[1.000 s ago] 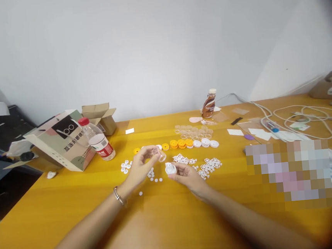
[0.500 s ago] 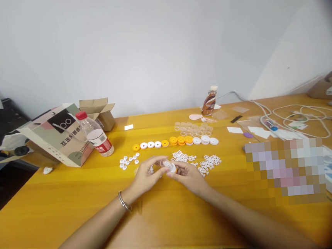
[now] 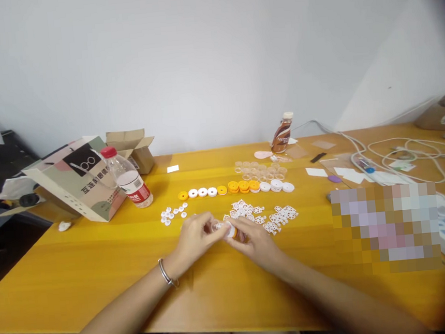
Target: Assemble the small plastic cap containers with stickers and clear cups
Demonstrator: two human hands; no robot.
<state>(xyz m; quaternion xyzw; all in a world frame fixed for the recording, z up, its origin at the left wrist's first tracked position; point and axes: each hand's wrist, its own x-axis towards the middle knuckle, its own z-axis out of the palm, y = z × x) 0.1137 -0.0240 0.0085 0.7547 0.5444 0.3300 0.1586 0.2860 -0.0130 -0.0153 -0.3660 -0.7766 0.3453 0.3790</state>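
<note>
My left hand [image 3: 196, 238] pinches a small clear plastic cup [image 3: 214, 226] above the table. Closed around a round white-and-orange piece [image 3: 232, 230], my right hand [image 3: 257, 239] keeps it against the cup's right end. Something white shows inside the cup, too small to name. Just beyond my hands lie white lattice-shaped plastic pieces [image 3: 283, 214] in loose piles. Small white round parts [image 3: 171, 213] are scattered to the left. Farther back runs a row of orange and white discs [image 3: 212, 192], some stacked, with several clear plastic rings [image 3: 260, 171] behind them.
A water bottle [image 3: 132, 182] with a red cap, a paper bag [image 3: 87, 181] and an open cardboard box [image 3: 143, 153] stand at the left. A brown drink bottle [image 3: 282, 134] is at the back. White cables [image 3: 396, 146] and papers [image 3: 348, 175] cover the right side.
The round piece has been tilted, so more of its orange edge faces me. My hands stay together in nearly the same place. The view has shifted slightly.
</note>
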